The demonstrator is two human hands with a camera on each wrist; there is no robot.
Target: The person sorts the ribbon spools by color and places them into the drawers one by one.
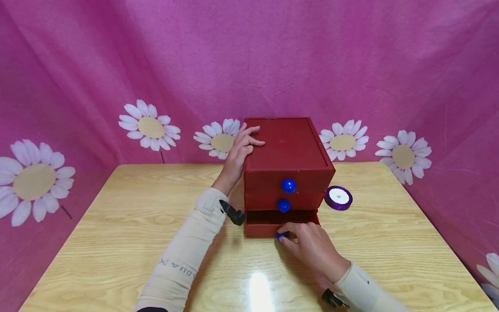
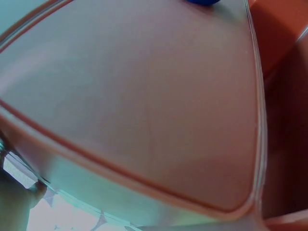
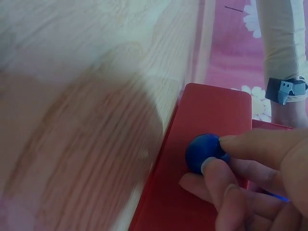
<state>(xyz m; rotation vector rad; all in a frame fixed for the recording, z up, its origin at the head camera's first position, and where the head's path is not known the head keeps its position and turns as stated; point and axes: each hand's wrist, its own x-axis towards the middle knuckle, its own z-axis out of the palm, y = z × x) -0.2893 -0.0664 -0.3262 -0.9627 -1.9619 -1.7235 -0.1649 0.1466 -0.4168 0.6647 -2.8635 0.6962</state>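
A red drawer cabinet [image 1: 280,145] with blue round knobs stands on the table. Its bottom drawer [image 1: 259,231] is pulled partly out, and a dark inside shows behind the drawer front. My right hand [image 1: 312,245] pinches that drawer's blue knob [image 3: 204,151] between thumb and fingers. On the cabinet's left side and top edge rests my left hand [image 1: 239,151], fingers spread over the top. In the left wrist view the cabinet's side panel [image 2: 144,106] fills most of the picture, with a little of the left hand [image 2: 17,202] at the lower left corner.
A purple ribbon spool [image 1: 338,198] with a white centre lies on the wooden table [image 1: 156,208], right of the cabinet. A pink cloth [image 1: 273,56] with white daisies hangs behind and at both sides. Above the bottom drawer are two more knobs [image 1: 289,186].
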